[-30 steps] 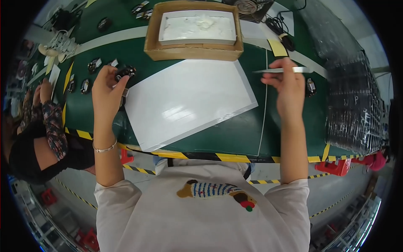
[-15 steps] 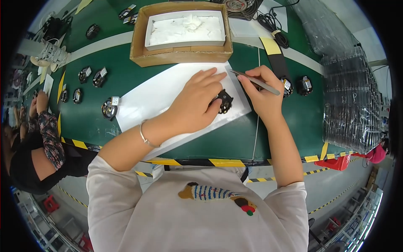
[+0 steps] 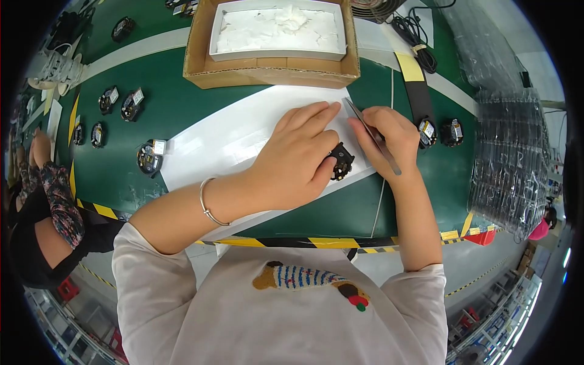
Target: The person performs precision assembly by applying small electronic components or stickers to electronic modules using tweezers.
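Observation:
A white sheet (image 3: 213,146) lies on the green table with a round black circuit module (image 3: 342,162), like a watch's insides, near its right end. My left hand (image 3: 298,152) rests over the sheet, thumb and a bent finger closed at the module's left edge, covering part of it. Its other fingers stretch forward past the module. Metal tweezers (image 3: 378,141) are gripped in my right hand (image 3: 389,137), just right of the module. Their tip points away from me, close to my left fingertips. Whether the tweezers pinch anything is too small to tell.
Beyond the sheet stands a cardboard box (image 3: 274,78) holding a white tray of white scraps. Several similar modules (image 3: 149,157) lie left; two more (image 3: 452,132) lie right. Stacked clear plastic trays (image 3: 508,158) stand at far right, a coiled black cable (image 3: 420,45) behind. A co-worker's arm (image 3: 61,194) shows left.
The view has shifted slightly. My right hand has turned the tweezers steeper, their tip now nearer my left fingertips. My left hand stays at the module.

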A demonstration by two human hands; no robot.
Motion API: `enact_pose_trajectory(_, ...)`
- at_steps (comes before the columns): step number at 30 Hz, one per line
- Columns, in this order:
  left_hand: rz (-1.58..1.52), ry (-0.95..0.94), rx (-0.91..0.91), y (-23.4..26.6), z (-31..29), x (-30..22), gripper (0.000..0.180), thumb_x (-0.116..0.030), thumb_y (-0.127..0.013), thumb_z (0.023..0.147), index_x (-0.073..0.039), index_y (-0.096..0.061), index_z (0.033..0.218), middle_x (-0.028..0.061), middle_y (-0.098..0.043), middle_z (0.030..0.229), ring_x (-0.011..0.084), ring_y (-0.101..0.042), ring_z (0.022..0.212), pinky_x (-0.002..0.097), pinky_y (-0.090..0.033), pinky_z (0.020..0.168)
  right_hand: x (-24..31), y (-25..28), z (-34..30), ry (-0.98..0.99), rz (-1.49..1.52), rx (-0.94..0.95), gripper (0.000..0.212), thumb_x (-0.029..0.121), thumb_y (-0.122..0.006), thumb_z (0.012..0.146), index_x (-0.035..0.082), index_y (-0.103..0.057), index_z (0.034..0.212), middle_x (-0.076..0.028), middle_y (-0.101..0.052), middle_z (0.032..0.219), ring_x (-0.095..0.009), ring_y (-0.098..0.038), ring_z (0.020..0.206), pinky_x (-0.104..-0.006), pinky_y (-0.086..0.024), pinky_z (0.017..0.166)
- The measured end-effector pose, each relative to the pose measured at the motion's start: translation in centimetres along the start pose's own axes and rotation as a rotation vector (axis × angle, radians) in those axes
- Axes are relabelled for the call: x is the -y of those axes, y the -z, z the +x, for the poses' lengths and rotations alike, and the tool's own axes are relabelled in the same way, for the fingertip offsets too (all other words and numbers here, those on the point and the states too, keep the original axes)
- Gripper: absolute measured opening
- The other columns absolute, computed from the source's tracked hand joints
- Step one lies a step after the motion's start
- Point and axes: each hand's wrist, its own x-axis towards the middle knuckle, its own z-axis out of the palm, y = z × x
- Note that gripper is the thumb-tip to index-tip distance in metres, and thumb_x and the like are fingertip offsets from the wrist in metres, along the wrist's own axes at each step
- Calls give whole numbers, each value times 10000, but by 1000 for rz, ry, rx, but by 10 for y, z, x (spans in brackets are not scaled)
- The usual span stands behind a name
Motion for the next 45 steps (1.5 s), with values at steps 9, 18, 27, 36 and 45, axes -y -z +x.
enact_pose_trajectory(9,-10,-20,-36,-4,-3,-1,166,-47,-600,754,5,-549,903,235,-444,1350,390,-369,1279,482,-295,1042,-2,-4,1,169,-109,-54,217,-61,-749,686,-7,-541,715,-141,-630,765,-276,-599,613,-306,-480,533)
enact_pose_trajectory(18,-437,254,41,9,2,7,220,-1,-553,839,-14,-576,1057,143,-609,1038,225,-582,886,324,-492,753,6,17,-11,-177,34,-135,191,-4,-779,691,-1,-608,774,-97,-636,741,-199,-607,612,-275,-476,538)
enact_pose_trajectory(27,-132,-27,-94,0,5,10,94,-11,-575,773,19,-523,844,156,-564,1186,357,-466,1023,409,-398,893,2,31,-2,-157,56,159,184,9,-758,714,12,-642,856,-90,-623,742,-200,-587,605,-271,-449,517)
enact_pose_trajectory(36,-188,38,-44,5,9,11,100,5,-550,807,19,-519,901,151,-570,1164,291,-495,984,369,-437,820,-2,29,2,40,-44,-58,187,-99,-710,686,-6,-601,806,-118,-649,788,-269,-648,711,-294,-511,631)
enact_pose_trajectory(45,-1086,576,59,36,24,22,195,-85,-528,916,-2,-515,1092,123,-668,892,104,-578,577,215,-456,501,32,20,-7,202,109,-149,231,-111,-750,681,4,-594,807,-149,-651,839,-215,-638,677,-274,-518,603)
